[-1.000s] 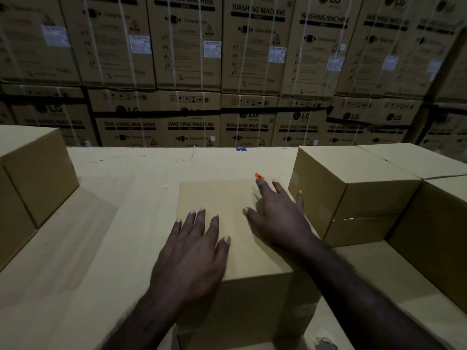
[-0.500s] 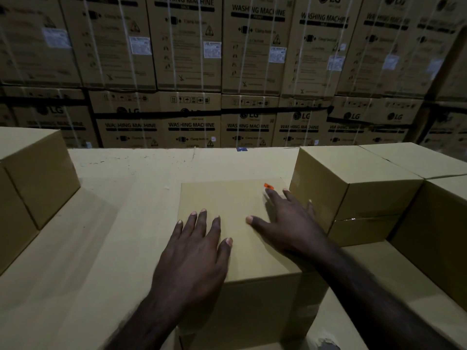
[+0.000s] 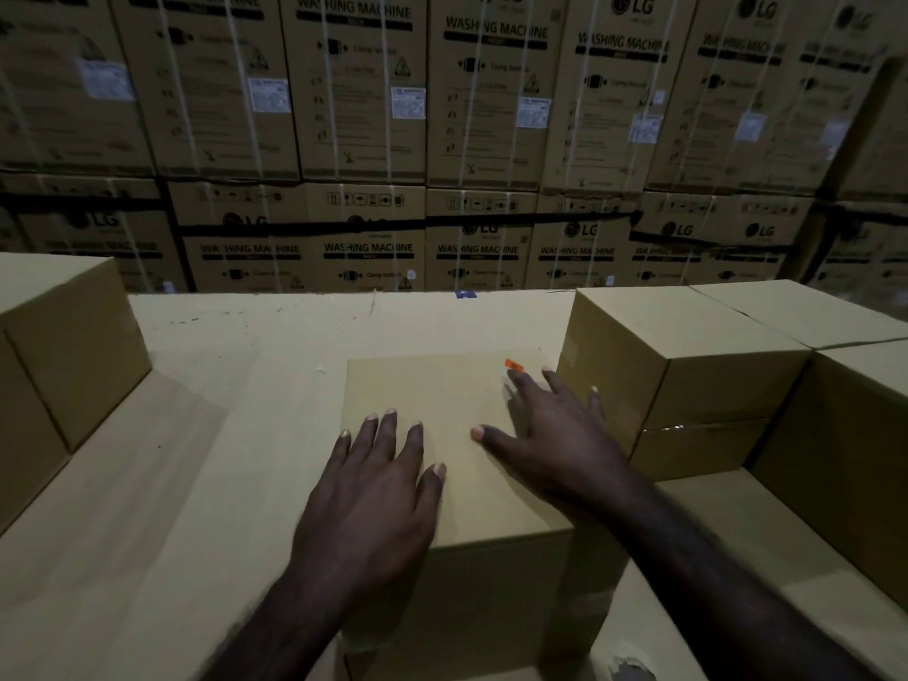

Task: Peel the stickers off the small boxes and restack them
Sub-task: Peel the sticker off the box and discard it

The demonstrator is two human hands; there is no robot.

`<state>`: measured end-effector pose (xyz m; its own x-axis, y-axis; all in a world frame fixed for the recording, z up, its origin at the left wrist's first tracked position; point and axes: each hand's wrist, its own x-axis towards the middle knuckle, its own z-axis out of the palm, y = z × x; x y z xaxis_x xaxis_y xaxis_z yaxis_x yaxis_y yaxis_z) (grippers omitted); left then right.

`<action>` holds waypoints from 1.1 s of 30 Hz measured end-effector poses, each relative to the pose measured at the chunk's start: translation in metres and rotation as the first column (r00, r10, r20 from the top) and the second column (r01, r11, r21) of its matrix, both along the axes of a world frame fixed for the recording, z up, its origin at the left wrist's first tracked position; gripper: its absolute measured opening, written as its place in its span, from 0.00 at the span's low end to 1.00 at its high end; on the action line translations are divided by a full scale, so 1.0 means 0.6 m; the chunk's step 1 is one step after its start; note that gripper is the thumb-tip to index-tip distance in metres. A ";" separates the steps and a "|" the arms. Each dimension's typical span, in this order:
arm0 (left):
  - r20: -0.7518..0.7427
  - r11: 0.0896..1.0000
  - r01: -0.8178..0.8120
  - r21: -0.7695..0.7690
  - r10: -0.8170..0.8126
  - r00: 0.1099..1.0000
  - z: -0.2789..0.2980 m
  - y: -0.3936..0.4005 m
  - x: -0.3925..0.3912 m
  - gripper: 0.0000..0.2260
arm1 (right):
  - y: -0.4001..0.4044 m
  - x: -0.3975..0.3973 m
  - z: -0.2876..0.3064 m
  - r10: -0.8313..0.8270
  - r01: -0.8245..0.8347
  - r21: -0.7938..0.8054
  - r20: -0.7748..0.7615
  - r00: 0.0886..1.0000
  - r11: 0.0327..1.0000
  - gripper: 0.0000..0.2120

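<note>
A small plain cardboard box (image 3: 442,390) stands in front of me on a wide cardboard surface. A little orange sticker (image 3: 514,364) sits near the box's far right corner. My left hand (image 3: 378,489) lies flat on the box's top, fingers spread. My right hand (image 3: 555,435) also rests flat on the top, and its index fingertip touches the near edge of the sticker.
Two stacked small boxes (image 3: 688,366) stand just right of my box, with more boxes (image 3: 845,435) beyond them. Another box stack (image 3: 64,346) is at the left. The cardboard surface (image 3: 236,366) ends at the back before a wall of large washing-machine cartons (image 3: 363,140).
My right hand has slid further right and away from me along the box top, with the orange sticker staying at its index fingertip. My left hand has stayed in place.
</note>
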<state>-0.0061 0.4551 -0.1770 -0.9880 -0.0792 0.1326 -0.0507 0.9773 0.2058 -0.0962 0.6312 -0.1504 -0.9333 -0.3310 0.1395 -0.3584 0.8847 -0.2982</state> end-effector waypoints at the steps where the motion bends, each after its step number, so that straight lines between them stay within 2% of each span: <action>1: -0.003 1.000 0.002 0.000 -0.002 1.000 -0.001 0.000 -0.001 0.27 | 0.002 -0.003 0.003 -0.019 0.019 -0.005 0.007 1.000 1.000 0.39; 5: 0.001 1.000 0.013 -0.001 -0.013 1.000 -0.003 0.000 -0.002 0.27 | -0.016 -0.004 0.000 -0.036 0.035 -0.047 -0.025 0.999 0.998 0.36; 11: 0.016 1.000 0.011 0.013 -0.011 1.000 -0.005 -0.002 -0.002 0.27 | -0.020 0.020 -0.008 0.078 -0.088 -0.080 -0.118 0.990 0.993 0.29; 14: 0.016 0.999 0.011 0.032 -0.012 1.000 -0.006 -0.003 -0.004 0.27 | -0.006 0.020 -0.015 0.128 -0.156 -0.261 -0.121 0.984 0.953 0.26; 17: 0.020 0.999 0.016 0.042 -0.016 1.000 -0.003 -0.005 -0.005 0.31 | 0.006 0.016 -0.015 0.135 -0.176 -0.518 -0.116 0.984 0.837 0.21; 19: 0.012 0.999 0.014 0.042 -0.015 1.000 0.001 -0.003 -0.003 0.34 | 0.014 0.018 -0.012 0.147 -0.172 -0.597 -0.090 0.985 0.784 0.21; 26: -0.027 0.999 0.004 0.046 -0.002 1.000 0.009 0.006 0.003 0.35 | 0.027 0.012 -0.017 0.126 -0.160 -0.682 -0.099 0.987 0.713 0.18; 33: -0.096 0.998 -0.009 0.067 0.015 0.995 0.024 0.018 0.014 0.32 | 0.040 0.037 -0.009 0.047 -0.128 -0.694 -0.135 0.990 0.709 0.10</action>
